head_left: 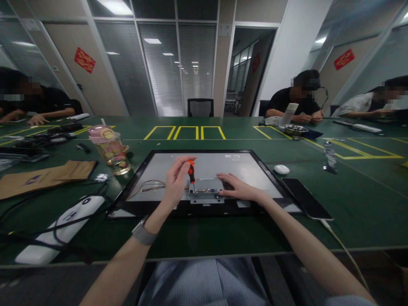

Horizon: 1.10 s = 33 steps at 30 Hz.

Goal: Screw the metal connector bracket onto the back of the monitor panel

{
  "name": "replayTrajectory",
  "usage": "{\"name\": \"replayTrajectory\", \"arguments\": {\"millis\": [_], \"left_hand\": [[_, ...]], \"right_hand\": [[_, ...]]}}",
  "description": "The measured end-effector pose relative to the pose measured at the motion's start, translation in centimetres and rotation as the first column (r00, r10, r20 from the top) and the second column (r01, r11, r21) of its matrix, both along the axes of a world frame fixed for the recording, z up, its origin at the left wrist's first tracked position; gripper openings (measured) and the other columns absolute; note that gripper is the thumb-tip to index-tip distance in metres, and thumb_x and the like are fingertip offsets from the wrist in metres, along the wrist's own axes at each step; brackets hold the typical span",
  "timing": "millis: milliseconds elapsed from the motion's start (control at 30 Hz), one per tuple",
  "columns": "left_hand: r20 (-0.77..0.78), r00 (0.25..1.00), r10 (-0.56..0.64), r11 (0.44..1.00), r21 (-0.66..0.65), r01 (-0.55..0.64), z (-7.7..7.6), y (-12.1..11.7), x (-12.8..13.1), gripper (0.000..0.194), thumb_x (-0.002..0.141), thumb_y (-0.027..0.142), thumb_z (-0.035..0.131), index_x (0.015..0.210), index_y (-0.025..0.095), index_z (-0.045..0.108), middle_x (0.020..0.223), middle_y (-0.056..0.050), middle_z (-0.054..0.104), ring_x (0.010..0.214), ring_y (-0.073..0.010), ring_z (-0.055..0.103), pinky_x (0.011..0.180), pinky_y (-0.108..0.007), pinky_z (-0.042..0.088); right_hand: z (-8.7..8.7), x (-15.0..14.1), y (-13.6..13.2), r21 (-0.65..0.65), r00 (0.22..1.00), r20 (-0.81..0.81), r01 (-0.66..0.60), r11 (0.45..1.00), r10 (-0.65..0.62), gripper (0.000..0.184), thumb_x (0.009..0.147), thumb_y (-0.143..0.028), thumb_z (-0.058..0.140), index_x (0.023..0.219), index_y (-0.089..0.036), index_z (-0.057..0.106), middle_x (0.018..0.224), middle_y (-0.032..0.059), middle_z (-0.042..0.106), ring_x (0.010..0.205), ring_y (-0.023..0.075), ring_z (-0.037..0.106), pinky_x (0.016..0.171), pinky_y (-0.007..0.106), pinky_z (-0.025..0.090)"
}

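A flat display panel (204, 163) with a black frame lies face down on the green table, its grey back upward. Near its front edge sits a metal bracket (207, 199) with a row of connector ports. My left hand (177, 178) is closed around an orange and black screwdriver (191, 171), held upright, its shaft reaching down to the bracket's left side. My right hand (237, 186) rests on the bracket's right side with fingers stretched out, holding nothing. Thin cables (148, 185) run across the panel's back to the left of the bracket.
On the left stand a pink-lidded bottle (111, 151), a brown paper envelope (44, 178) and a white power strip (63, 227) with black cables. At right lie a white earbud case (281, 169) and a phone (306, 197) on a cable. Several people sit across the table.
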<state>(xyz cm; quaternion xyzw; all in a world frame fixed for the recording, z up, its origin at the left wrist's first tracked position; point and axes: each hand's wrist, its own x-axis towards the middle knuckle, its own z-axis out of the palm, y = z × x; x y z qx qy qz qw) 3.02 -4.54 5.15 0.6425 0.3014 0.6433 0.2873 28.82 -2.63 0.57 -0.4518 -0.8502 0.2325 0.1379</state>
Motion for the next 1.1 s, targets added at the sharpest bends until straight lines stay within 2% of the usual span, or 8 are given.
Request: {"name": "replayTrajectory", "arguments": {"millis": [100,167,300,467,667,767,900,1100], "left_hand": [[-0.031,0.995,0.096,0.993,0.068,-0.094,0.17,-0.07,0.04,0.016,0.082,0.033,0.066,0.091,0.021,0.072,0.090,-0.003,0.057,0.081,-0.0128,0.057,0.072,-0.024,0.049],[-0.035,0.994,0.102,0.993,0.066,-0.100,0.24,-0.12,0.07,0.016,0.084,0.032,0.065,0.092,0.020,0.072,0.088,-0.003,0.058,0.078,-0.0116,0.058,0.070,-0.024,0.049],[0.019,0.999,-0.047,0.999,-0.017,0.048,0.01,0.04,0.07,0.027,0.094,0.033,0.049,0.110,0.019,0.066,0.092,-0.006,0.066,0.083,-0.0148,0.065,0.079,-0.030,0.053],[0.034,0.991,-0.133,0.990,-0.047,0.134,-0.22,0.33,-0.16,0.031,0.094,0.034,0.047,0.115,0.018,0.064,0.101,-0.009,0.069,0.093,-0.0191,0.066,0.091,-0.038,0.050],[-0.085,0.996,0.009,0.999,0.042,-0.005,0.07,0.05,-0.07,0.021,0.084,0.029,0.064,0.102,0.021,0.070,0.091,-0.004,0.061,0.084,-0.0150,0.059,0.080,-0.029,0.049],[-0.112,0.993,0.040,0.996,0.082,-0.031,0.15,-0.17,0.05,0.019,0.088,0.028,0.058,0.101,0.022,0.070,0.093,-0.005,0.061,0.088,-0.0155,0.058,0.083,-0.029,0.047],[-0.095,0.995,0.008,0.999,0.046,-0.004,0.06,-0.39,0.01,0.027,0.095,0.028,0.045,0.109,0.022,0.067,0.102,-0.007,0.065,0.091,-0.0159,0.061,0.086,-0.031,0.047],[-0.115,0.985,0.132,0.988,0.096,-0.121,-0.24,0.05,-0.05,0.019,0.085,0.029,0.063,0.101,0.022,0.070,0.093,-0.004,0.060,0.086,-0.0153,0.058,0.082,-0.029,0.048]], "right_hand": [[-0.11,0.08,0.06,0.005,1.000,0.003,-0.009,1.000,0.009,0.075,0.083,-0.070,0.050,0.142,-0.024,0.041,0.154,0.0079,0.035,0.144,0.0296,0.025,0.120,0.050,0.014],[-0.13,0.11,0.08,0.012,1.000,0.006,-0.020,1.000,0.020,0.075,0.084,-0.069,0.050,0.142,-0.023,0.040,0.154,0.0086,0.035,0.144,0.0285,0.026,0.120,0.049,0.012],[0.00,0.09,0.02,0.013,1.000,0.010,-0.025,1.000,0.025,0.073,0.085,-0.068,0.049,0.142,-0.024,0.040,0.154,0.0086,0.035,0.144,0.0280,0.026,0.120,0.049,0.011],[-0.06,0.08,0.02,0.015,1.000,0.010,-0.022,1.000,0.022,0.073,0.085,-0.067,0.050,0.142,-0.022,0.041,0.153,0.0100,0.035,0.143,0.0277,0.028,0.120,0.048,0.013],[-0.18,0.10,0.13,0.022,1.000,-0.001,-0.030,0.999,0.030,0.073,0.085,-0.067,0.050,0.142,-0.023,0.041,0.153,0.0090,0.036,0.143,0.0272,0.028,0.120,0.049,0.012],[0.08,-0.01,-0.07,0.003,1.000,0.011,-0.007,1.000,0.007,0.073,0.084,-0.068,0.050,0.142,-0.025,0.041,0.154,0.0076,0.035,0.144,0.0291,0.025,0.120,0.050,0.014],[0.43,-0.15,-0.37,-0.019,1.000,0.014,0.016,1.000,-0.016,0.074,0.084,-0.069,0.050,0.143,-0.025,0.040,0.154,0.0075,0.034,0.145,0.0318,0.023,0.119,0.052,0.014],[0.53,-0.17,-0.35,-0.024,1.000,0.020,0.004,1.000,-0.004,0.075,0.084,-0.069,0.050,0.143,-0.024,0.039,0.155,0.0080,0.033,0.145,0.0300,0.023,0.120,0.050,0.012]]}}
